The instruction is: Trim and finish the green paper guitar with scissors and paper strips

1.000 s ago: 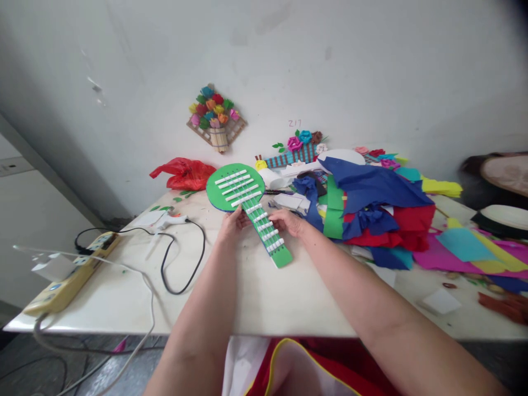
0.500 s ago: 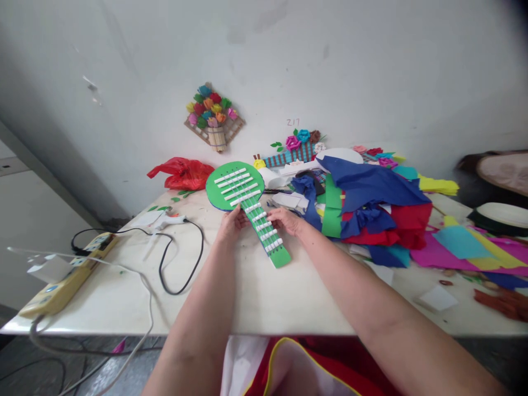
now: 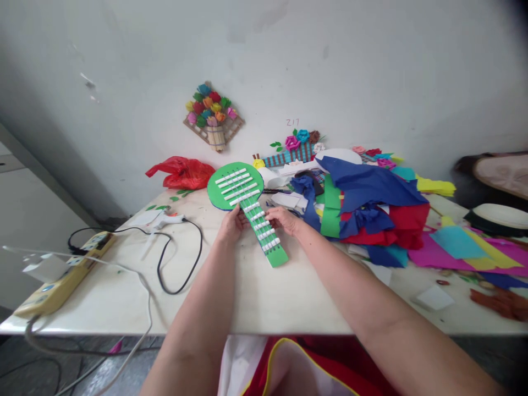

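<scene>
A green paper model of a stringed instrument (image 3: pixel 213 191), with a round body and a straight neck, is held just above the table. White strips lie across body and neck, and thin strings run along them. My left hand (image 3: pixel 234 223) grips the near left edge where the neck meets the body, its fingers partly hidden underneath. On the other side, my right hand (image 3: pixel 282 220) is closed on the neck's right edge, with the thumb near the white strips. The neck end points toward me, slightly to the right.
A heap of crumpled blue paper (image 3: pixel 367 184) with red and green sheets lies to the right. A glue gun (image 3: pixel 169 220) with a black cord and a yellow power strip (image 3: pixel 61 280) are on the left. Behind are a red plastic bag (image 3: pixel 185 173) and paper flowers (image 3: pixel 293 142).
The neck end of the instrument has shifted very slightly left. Both hands keep their hold, and the view has moved a little.
</scene>
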